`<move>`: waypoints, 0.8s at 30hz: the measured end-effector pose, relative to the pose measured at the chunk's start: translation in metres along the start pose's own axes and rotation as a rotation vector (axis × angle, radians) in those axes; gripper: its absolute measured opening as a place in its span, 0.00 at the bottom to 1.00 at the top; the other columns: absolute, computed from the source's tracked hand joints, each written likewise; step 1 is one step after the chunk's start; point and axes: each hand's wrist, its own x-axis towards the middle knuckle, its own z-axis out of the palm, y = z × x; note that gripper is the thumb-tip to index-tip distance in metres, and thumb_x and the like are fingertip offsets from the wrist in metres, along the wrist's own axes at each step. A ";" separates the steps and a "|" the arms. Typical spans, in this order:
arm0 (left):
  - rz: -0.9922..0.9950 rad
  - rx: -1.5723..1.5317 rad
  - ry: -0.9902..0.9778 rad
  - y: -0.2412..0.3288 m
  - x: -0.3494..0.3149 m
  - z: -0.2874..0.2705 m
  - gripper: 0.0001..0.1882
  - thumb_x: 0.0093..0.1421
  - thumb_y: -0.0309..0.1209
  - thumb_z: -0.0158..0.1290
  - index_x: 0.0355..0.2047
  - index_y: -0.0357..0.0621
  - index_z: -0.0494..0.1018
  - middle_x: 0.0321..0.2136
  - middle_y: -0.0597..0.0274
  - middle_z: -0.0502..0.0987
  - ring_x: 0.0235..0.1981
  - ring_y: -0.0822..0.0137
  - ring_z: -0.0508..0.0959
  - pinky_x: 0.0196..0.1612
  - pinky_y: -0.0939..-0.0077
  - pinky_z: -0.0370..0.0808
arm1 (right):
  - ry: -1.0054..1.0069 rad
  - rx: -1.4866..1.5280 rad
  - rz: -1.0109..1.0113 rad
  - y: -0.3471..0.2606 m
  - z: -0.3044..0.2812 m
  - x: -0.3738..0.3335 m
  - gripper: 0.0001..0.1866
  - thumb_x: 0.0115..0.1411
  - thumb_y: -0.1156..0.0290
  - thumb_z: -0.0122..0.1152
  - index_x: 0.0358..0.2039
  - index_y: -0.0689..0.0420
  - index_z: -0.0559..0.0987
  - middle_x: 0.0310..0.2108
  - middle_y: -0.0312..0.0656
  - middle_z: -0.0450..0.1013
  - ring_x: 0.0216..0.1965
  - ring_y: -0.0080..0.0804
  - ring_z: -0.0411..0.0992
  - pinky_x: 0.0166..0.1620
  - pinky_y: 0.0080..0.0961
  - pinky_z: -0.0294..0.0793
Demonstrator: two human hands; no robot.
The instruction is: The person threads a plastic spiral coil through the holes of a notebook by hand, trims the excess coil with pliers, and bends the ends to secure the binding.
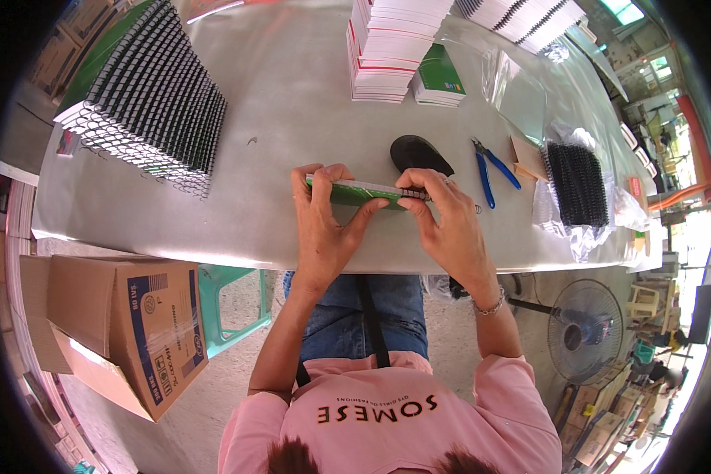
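In front of me, above the table's near edge, a thin green-covered notebook is held on edge with its page edges facing up. My left hand is closed round its left part, thumb on the green cover. At the other end, my right hand pinches the notebook beside a short visible run of black binding coil; its fingers partly hide the coil. Just beyond the right hand lies a dark oval object whose kind I cannot make out. Blue-handled cutting pliers rest to the right, jaws pointing away.
Coil-bound notebooks are piled high at left. Tall stacks of unbound booklets stand at the back, beside small green booklets. Black coils lie on plastic wrap at right. Below the table are a cardboard box, green stool and fan.
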 end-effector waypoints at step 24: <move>-0.008 -0.029 0.003 -0.003 -0.001 0.001 0.29 0.47 0.29 0.71 0.45 0.41 0.67 0.41 0.53 0.67 0.46 0.51 0.68 0.46 0.58 0.69 | 0.085 0.101 0.027 -0.006 -0.002 0.002 0.09 0.55 0.79 0.65 0.38 0.62 0.78 0.33 0.44 0.76 0.34 0.43 0.75 0.39 0.33 0.72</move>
